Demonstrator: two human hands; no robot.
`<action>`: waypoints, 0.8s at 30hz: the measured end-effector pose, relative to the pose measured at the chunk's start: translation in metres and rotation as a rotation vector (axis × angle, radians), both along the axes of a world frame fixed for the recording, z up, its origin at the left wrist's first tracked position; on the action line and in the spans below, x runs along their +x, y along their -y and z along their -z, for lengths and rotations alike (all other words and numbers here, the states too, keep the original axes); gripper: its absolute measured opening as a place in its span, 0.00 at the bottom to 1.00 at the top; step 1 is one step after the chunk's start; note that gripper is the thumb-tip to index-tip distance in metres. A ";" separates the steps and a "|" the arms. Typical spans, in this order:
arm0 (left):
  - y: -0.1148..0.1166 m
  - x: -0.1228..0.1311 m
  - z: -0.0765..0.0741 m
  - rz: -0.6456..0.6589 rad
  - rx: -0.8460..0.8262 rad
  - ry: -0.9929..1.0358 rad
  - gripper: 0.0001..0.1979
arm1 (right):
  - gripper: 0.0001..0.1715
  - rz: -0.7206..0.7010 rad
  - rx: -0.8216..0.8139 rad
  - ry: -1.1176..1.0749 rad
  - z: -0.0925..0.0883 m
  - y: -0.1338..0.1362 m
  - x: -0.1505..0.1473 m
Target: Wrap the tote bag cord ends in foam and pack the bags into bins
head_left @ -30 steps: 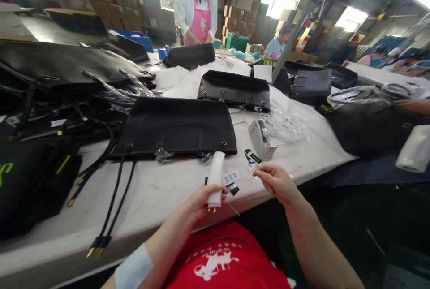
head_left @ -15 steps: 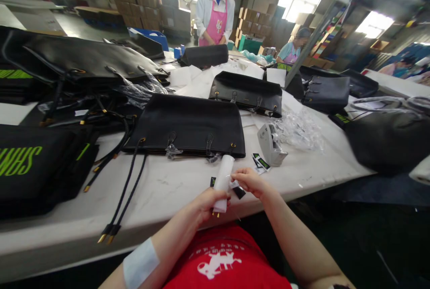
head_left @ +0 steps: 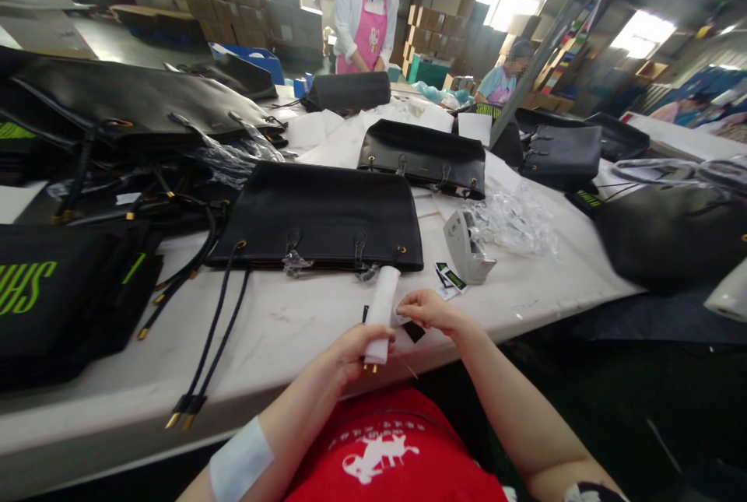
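My left hand point(head_left: 360, 345) is closed around a white paper-like wrap point(head_left: 381, 303) rolled round the bag's drawstring. Two gold drawstring tips point(head_left: 370, 368) stick out below it. My right hand point(head_left: 430, 312) is pinched just right of the wrap; what its fingertips hold is too small to make out. Black tags point(head_left: 414, 331) lie partly hidden under and beside my hands. The black handbag point(head_left: 324, 214) lies flat beyond them. Its other drawstring point(head_left: 217, 338) hangs at the left, loose, with gold tips.
A grey tape dispenser point(head_left: 467, 247) stands right of the bag, near green-and-black cards point(head_left: 449, 278) and clear plastic point(head_left: 517, 222). More black bags point(head_left: 423, 157) lie behind, and a stack of black dust bags point(head_left: 64, 292) at left. A co-worker point(head_left: 365, 19) stands across the table.
The view has shifted slightly, so the table's things appear a little further left. My left hand still grips the wrap, and my right hand remains pinched close beside it.
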State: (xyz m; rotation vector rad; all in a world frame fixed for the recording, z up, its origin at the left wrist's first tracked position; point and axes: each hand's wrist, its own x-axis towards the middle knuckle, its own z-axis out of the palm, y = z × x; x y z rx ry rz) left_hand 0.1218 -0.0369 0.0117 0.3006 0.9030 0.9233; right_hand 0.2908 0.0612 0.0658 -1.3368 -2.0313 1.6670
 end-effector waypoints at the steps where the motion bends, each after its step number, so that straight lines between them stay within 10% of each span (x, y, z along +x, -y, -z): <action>1: 0.000 -0.003 -0.001 0.001 -0.013 0.007 0.09 | 0.24 -0.045 -0.052 -0.061 0.001 0.000 0.003; 11: 0.005 -0.018 -0.018 0.037 -0.065 0.248 0.12 | 0.26 -0.128 -0.203 -0.103 0.012 -0.007 -0.007; 24: -0.001 -0.031 -0.025 0.017 -0.049 1.060 0.16 | 0.31 0.081 -0.134 -0.243 0.036 -0.014 -0.044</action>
